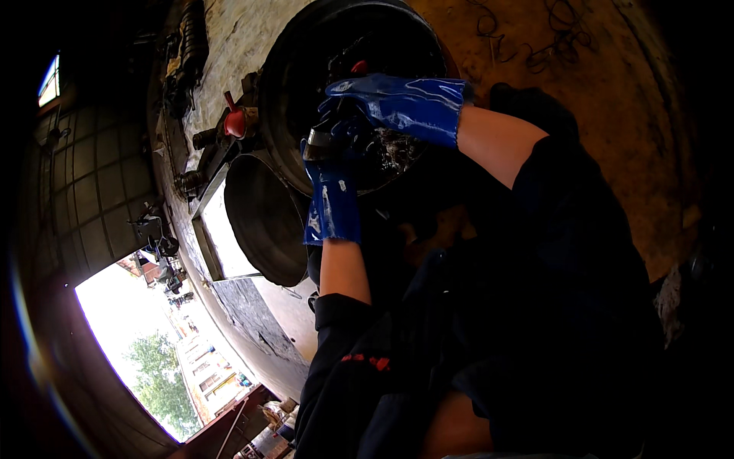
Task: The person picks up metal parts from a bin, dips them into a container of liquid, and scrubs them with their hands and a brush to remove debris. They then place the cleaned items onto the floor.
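Note:
Both my hands wear long blue rubber gloves and work over a large dark round tub (277,76) with blackened insides. My left hand (330,180) is closed around a shiny metal cylindrical part (318,143), which sits at the tub's near left side. My right hand (394,103) reaches in from the right just above it, fingers curled over something dark close to the metal part. What lies under those fingers is hidden. Below the right glove is a tangled, wiry-looking clump (399,149). A small red thing (359,67) shows in the tub beyond the right hand.
A red funnel-shaped thing (235,121) stands left of the tub among dark greasy parts (191,183). Nearer, a dark round pan (264,222) leans beside the tub. Loose wire (562,42) lies on the brown floor at right. A bright doorway (145,344) opens at lower left.

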The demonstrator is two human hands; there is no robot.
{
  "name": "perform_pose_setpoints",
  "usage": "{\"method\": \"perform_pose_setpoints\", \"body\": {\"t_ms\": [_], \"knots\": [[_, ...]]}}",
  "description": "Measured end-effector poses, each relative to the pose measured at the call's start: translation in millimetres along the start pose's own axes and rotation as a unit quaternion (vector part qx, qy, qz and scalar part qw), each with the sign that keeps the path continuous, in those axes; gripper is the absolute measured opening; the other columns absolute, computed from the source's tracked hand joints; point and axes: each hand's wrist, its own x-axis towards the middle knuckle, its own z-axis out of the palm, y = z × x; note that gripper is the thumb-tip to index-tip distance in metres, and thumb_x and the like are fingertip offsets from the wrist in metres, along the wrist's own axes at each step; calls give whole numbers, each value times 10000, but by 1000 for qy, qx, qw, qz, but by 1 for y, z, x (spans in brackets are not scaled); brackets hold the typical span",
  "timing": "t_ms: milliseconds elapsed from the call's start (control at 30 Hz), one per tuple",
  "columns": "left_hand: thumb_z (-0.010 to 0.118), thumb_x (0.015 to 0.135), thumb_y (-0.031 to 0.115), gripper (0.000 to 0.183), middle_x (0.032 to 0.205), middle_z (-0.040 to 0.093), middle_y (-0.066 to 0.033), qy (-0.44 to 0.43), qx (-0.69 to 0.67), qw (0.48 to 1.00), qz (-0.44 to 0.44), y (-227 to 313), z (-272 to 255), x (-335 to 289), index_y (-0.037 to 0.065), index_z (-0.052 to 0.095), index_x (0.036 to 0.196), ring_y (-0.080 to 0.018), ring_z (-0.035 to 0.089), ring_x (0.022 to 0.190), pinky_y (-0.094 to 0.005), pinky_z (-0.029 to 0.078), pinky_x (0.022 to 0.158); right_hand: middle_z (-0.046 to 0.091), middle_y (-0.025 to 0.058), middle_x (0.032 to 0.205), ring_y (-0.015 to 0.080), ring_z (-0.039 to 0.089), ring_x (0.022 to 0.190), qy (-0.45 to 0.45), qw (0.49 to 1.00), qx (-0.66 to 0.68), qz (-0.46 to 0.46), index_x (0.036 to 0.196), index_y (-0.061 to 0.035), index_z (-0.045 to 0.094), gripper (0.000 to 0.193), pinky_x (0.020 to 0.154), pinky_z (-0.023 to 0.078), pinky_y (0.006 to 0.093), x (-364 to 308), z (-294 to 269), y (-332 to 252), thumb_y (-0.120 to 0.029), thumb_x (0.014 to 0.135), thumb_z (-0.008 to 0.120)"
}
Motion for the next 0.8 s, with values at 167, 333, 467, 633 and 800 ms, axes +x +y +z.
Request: {"method": "perform_pose_setpoints", "body": {"t_ms": [167, 333, 467, 633, 800], "knots": [[506, 940, 667, 885, 1670, 267, -160, -1, -95, 995, 9, -5, 8, 21, 201, 227, 1638, -418, 236, 1536, -702, 166, 1205, 742, 102, 1099, 203, 715, 960, -20, 974, -175, 144, 1231, -78, 685, 280, 883, 570, 315, 11, 1, 16, -236, 1018, 595], [543, 930, 655, 898, 1671, 270, -143, -1, -145, 989, 27, -3, 14, 26, 222, 212, 1643, -417, 234, 1537, -709, 178, 1200, 735, 56, 879, 126, 702, 760, 185, 955, 68, 220, 1105, -103, 714, 210, 682, 563, 245, 10, -12, 64, -274, 992, 667], [525, 932, 665, 901, 1687, 243, -140, 21, -195, 979, 49, 17, 2, 32, 221, 203, 1646, -395, 202, 1557, -703, 182, 1203, 725, 102, 1139, 147, 723, 1014, 78, 967, 243, 18, 1272, -62, 666, 380, 910, 602, 302, 3, -6, 68, -339, 1012, 655], [518, 931, 669, 897, 1690, 237, -142, 22, -211, 976, 54, 14, -2, 37, 224, 207, 1646, -394, 197, 1559, -699, 185, 1204, 723, 100, 1182, 161, 705, 1059, 16, 968, 230, 94, 1289, -60, 674, 387, 928, 574, 291, 6, 6, 48, -322, 1004, 666], [511, 931, 673, 894, 1692, 232, -144, 11, -236, 969, 69, 15, -1, 45, 226, 211, 1645, -393, 192, 1562, -694, 188, 1205, 733, 74, 1112, 162, 702, 997, -25, 981, 21, 192, 1231, -81, 711, 348, 889, 562, 287, 3, 11, 15, -340, 1020, 617]]}}
